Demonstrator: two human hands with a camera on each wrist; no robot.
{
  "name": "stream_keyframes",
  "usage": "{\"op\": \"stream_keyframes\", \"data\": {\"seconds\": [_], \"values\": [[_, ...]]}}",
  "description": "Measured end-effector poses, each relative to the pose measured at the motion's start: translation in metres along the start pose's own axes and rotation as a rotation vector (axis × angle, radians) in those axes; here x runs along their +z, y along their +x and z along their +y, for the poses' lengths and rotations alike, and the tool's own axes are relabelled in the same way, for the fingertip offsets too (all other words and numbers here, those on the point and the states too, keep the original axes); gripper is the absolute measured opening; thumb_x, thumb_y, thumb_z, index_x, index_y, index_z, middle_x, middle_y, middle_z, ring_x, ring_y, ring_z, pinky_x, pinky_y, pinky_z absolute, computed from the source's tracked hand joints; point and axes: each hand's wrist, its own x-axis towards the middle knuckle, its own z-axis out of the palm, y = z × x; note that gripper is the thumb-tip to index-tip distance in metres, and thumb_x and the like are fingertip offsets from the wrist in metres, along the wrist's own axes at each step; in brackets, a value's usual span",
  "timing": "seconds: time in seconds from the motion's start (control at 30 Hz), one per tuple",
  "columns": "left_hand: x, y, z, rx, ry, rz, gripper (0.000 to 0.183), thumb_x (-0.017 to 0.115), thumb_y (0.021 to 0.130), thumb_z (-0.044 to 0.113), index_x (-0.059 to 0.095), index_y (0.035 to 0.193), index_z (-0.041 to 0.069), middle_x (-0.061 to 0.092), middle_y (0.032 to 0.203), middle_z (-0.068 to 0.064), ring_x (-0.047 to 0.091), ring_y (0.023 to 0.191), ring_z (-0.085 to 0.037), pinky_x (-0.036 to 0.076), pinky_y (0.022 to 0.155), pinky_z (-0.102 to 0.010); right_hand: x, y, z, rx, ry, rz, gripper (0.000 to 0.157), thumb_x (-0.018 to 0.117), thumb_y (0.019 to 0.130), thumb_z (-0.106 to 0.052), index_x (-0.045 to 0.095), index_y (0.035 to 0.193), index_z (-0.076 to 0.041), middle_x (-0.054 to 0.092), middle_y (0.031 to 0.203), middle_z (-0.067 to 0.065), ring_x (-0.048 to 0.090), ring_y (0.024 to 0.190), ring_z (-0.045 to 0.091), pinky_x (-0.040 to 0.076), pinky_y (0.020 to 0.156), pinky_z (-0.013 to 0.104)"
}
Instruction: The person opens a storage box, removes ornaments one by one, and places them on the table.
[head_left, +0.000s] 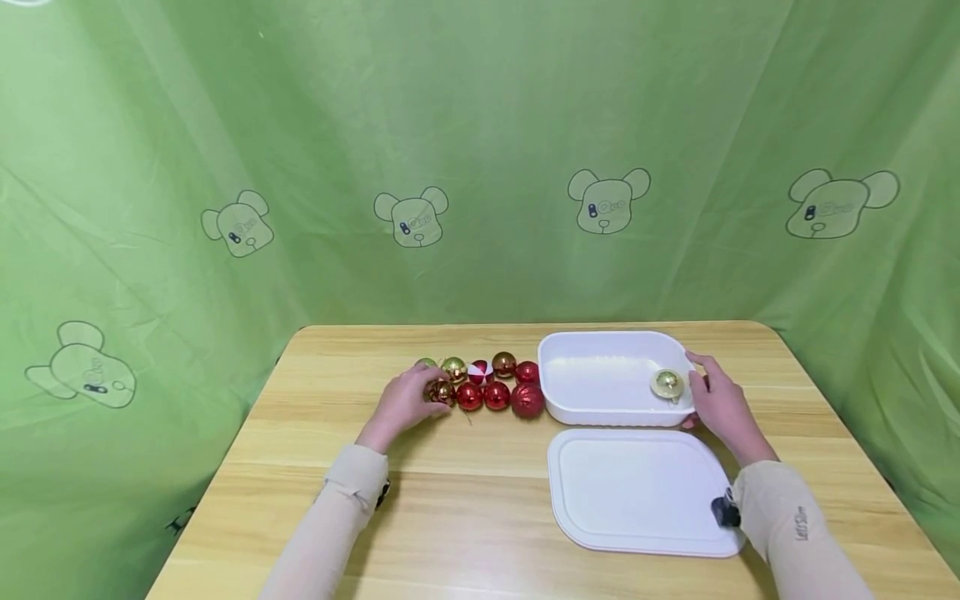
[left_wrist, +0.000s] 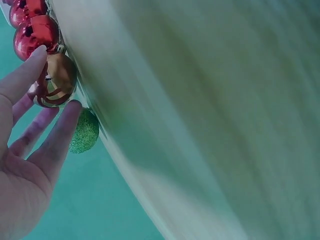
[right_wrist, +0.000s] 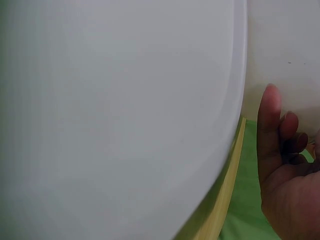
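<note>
My left hand point(head_left: 405, 402) is at the left end of two rows of Christmas baubles, its thumb and fingers around a shiny bronze bauble point(head_left: 445, 392). In the left wrist view a green glitter bauble point(left_wrist: 86, 131) sits just beyond the fingertips, and a red bauble point(left_wrist: 36, 37) adjoins the bronze one. My right hand point(head_left: 718, 404) grips the right end wall of a white plastic box point(head_left: 600, 417). Inside that box, near its right end, lies one pale gold bauble point(head_left: 667, 384). The right wrist view shows the fingers partly curled against the box wall.
The white lid point(head_left: 637, 492) lies flat in front of the box, beneath the right forearm. Beside the box's left wall are a large dark red bauble point(head_left: 527, 401), a red-and-white bauble point(head_left: 480, 372) and several others. A green curtain point(head_left: 480, 275) hangs behind the wooden table point(head_left: 465, 525).
</note>
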Motion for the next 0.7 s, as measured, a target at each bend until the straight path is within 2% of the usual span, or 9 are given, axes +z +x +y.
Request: {"op": "stream_keyframes", "data": {"seconds": [0.2, 0.4, 0.53, 0.7], "values": [[-0.002, -0.002, 0.001, -0.007, 0.03, -0.005, 0.059, 0.092, 0.076, 0.032, 0.07, 0.128, 0.017, 0.068, 0.121, -0.005, 0.069, 0.105, -0.027, 0.058, 0.095, -0.052, 0.0, 0.0, -0.001, -0.002, 0.001, -0.001, 0.056, 0.027, 0.113, -0.029, 0.02, 0.165, -0.008, 0.053, 0.094, 0.024, 0.063, 0.061, 0.024, 0.061, 0.053, 0.035], [-0.004, -0.003, 0.003, 0.006, 0.055, 0.023, 0.063, 0.093, 0.075, 0.035, 0.069, 0.131, 0.019, 0.068, 0.129, -0.005, 0.065, 0.117, -0.029, 0.055, 0.101, -0.055, -0.001, 0.0, -0.001, -0.003, -0.004, -0.003, 0.056, 0.026, 0.113, -0.03, 0.02, 0.165, -0.008, 0.054, 0.094, 0.023, 0.063, 0.061, 0.024, 0.061, 0.053, 0.035], [-0.008, -0.002, 0.009, 0.026, 0.058, 0.043, 0.065, 0.092, 0.076, 0.035, 0.068, 0.134, 0.018, 0.067, 0.132, -0.007, 0.062, 0.121, -0.029, 0.053, 0.105, -0.055, -0.001, -0.001, 0.0, 0.009, -0.003, -0.013, 0.056, 0.026, 0.113, -0.031, 0.019, 0.165, -0.01, 0.053, 0.095, 0.023, 0.063, 0.063, 0.025, 0.061, 0.054, 0.035], [-0.013, 0.005, 0.023, 0.067, 0.037, 0.067, 0.063, 0.091, 0.078, 0.036, 0.068, 0.133, 0.018, 0.068, 0.129, -0.005, 0.063, 0.12, -0.027, 0.052, 0.106, -0.051, 0.0, 0.0, 0.001, 0.004, 0.0, -0.009, 0.056, 0.026, 0.113, -0.03, 0.019, 0.165, -0.01, 0.054, 0.096, 0.024, 0.063, 0.063, 0.025, 0.061, 0.053, 0.035]]}}
